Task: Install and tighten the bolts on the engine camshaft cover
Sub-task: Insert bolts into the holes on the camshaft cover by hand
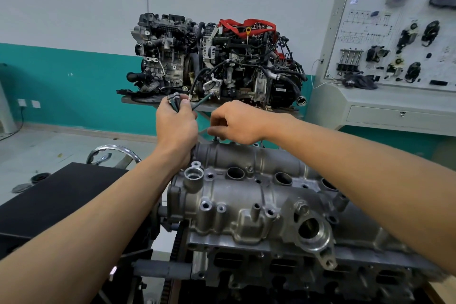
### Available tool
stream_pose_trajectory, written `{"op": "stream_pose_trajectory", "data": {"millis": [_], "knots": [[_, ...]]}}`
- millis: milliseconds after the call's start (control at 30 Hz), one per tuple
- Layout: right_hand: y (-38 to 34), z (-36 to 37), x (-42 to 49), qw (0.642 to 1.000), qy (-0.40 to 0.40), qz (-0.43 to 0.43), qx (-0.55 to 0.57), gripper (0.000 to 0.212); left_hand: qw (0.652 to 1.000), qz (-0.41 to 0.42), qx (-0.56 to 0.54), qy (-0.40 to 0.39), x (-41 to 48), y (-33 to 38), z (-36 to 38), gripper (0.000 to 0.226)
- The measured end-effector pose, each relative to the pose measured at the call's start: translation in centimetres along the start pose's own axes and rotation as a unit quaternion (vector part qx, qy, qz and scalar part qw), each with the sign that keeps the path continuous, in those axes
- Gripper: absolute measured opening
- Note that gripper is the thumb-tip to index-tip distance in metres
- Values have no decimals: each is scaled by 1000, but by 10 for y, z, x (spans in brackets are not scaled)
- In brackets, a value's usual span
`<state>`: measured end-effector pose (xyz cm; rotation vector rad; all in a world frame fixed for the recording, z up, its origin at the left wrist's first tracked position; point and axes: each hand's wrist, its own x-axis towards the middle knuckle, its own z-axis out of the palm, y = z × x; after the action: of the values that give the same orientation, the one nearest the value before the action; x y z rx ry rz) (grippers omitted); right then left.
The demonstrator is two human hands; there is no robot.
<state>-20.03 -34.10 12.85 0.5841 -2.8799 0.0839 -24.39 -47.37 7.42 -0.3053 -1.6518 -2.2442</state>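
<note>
A person's two forearms, bare along their whole visible length, with the left hand [176, 128] and right hand [237, 123] equally bare, seen from the back, knuckles and wrist creases showing.

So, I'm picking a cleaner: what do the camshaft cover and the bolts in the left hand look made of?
Camshaft cover: likely cast aluminium, matte silver-grey, grainy skin with brighter machined bores. Bolts: probably steel, dark dull finish; blurred, so uncertain.
</note>
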Motion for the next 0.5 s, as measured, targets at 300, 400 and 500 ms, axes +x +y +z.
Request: {"op": "stream_pose_trajectory", "data": {"millis": [300,400,500], "knots": [[3,16,-6,996,82,-2,-34,38,999,-18,-17,25,2,3,3,20],[3,19,-6,995,94,16,-23,38,999,-26,-16,36,3,5,5,20],[2,21,-5,995,89,32,-26,39,999,-34,-12,37,4,5,5,19]]}}
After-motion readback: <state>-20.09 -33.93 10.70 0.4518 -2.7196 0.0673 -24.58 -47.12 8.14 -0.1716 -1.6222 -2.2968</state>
